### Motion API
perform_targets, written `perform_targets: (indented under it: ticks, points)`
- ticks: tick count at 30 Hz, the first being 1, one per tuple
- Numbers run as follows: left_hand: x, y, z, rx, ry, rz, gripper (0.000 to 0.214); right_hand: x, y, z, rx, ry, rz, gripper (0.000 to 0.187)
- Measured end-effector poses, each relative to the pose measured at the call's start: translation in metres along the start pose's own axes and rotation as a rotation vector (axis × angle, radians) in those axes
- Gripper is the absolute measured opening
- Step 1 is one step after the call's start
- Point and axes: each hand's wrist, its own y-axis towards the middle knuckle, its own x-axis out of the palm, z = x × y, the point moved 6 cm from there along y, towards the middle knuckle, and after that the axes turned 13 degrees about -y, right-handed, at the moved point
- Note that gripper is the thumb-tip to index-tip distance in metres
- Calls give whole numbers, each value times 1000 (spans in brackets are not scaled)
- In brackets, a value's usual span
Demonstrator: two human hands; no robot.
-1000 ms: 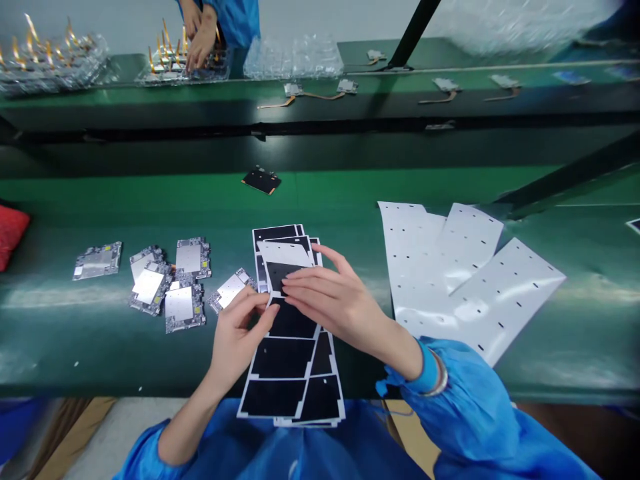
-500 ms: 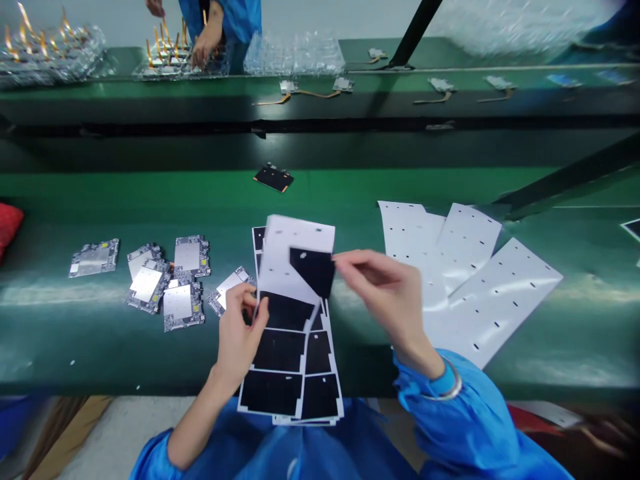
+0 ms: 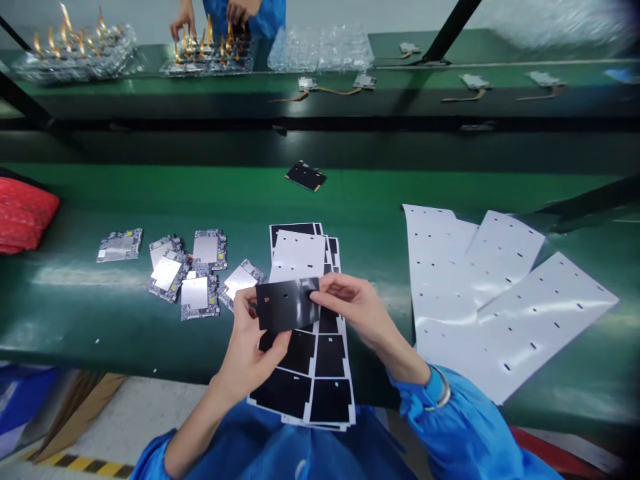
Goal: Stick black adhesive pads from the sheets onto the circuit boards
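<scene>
A black adhesive film piece (image 3: pixel 287 305) is held between both hands just above the stack of sticker sheets (image 3: pixel 316 373), which lies on the green bench's near edge. My left hand (image 3: pixel 249 347) pinches the film's left edge. My right hand (image 3: pixel 353 308) pinches its right edge with fingertips. The sheets carry rows of black film pieces on white backing, and the top of the upper sheet is bare white (image 3: pixel 299 256). Left of the stack lie several small circuit boards with silver shields (image 3: pixel 193 275).
Peeled white backing sheets (image 3: pixel 500 293) are spread at the right. One black-covered board (image 3: pixel 305 177) lies on the green conveyor (image 3: pixel 150 187). A red cloth (image 3: pixel 23 212) sits far left. Across the line, another person's hands (image 3: pixel 184 20) work over trays of parts.
My right hand peeled a black film piece off the upper sheet and brought it down; my left hand left the sheet and took the film's other edge. The view shifted slightly.
</scene>
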Motion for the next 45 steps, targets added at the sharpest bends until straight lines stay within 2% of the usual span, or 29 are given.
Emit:
perform_targets:
  ticks: [1, 3, 5, 7, 9, 12, 14, 17, 19, 21, 22, 25, 29, 32, 35, 39, 42, 45]
  points:
    - [-4, -3, -3, 0, 85, -10, 18, 0, 0, 1, 3, -49, -8, 23]
    - [-19, -9, -17, -65, 349, 30, 26, -7, -3, -8, -93, -236, 104, 23]
    - [-43, -19, -36, -190, 620, 130, 46, -15, -10, -23, -244, -436, 248, 13]
    - [-68, -31, -51, -282, 746, 221, 56, -22, -17, -35, -351, -552, 334, 8]
    - [-85, -43, -59, -289, 724, 242, 50, -28, -21, -41, -393, -588, 367, 7]
    - [-99, -58, -58, -240, 581, 223, 30, -35, -22, -44, -411, -597, 392, 9]
    - [-109, -68, -58, -252, 535, 271, 24, -37, -22, -42, -413, -584, 394, 10]
    - [-123, -79, -65, -313, 591, 410, 34, -38, -22, -37, -400, -586, 394, 8]
    - [-128, -84, -73, -333, 648, 471, 55, -39, -22, -34, -384, -600, 393, 6]
    - [-128, -84, -81, -335, 696, 439, 73, -40, -23, -31, -374, -598, 384, 5]
    - [-127, -84, -85, -336, 703, 389, 75, -40, -23, -29, -366, -587, 379, 4]
    - [-125, -83, -88, -291, 660, 226, 64, -44, -22, -25, -299, -519, 376, 1]
    - [-127, -87, -78, -154, 608, 129, 58, -52, -20, -18, -151, -364, 401, 8]
    - [-127, -91, -71, -97, 622, 114, 61, -56, -20, -15, -63, -249, 414, 16]
    - [-126, -87, -57, -27, 625, 198, 64, -55, -22, -16, -34, -150, 389, 19]
    - [-109, -52, -18, 188, 471, 276, 71, -42, -25, -35, -76, -10, 253, 14]
    - [-84, -12, 12, 331, 196, 192, 73, -28, -27, -61, -153, 65, 129, 14]
    - [-61, 19, 32, 354, -71, 62, 69, -21, -29, -87, -245, 42, 103, 15]
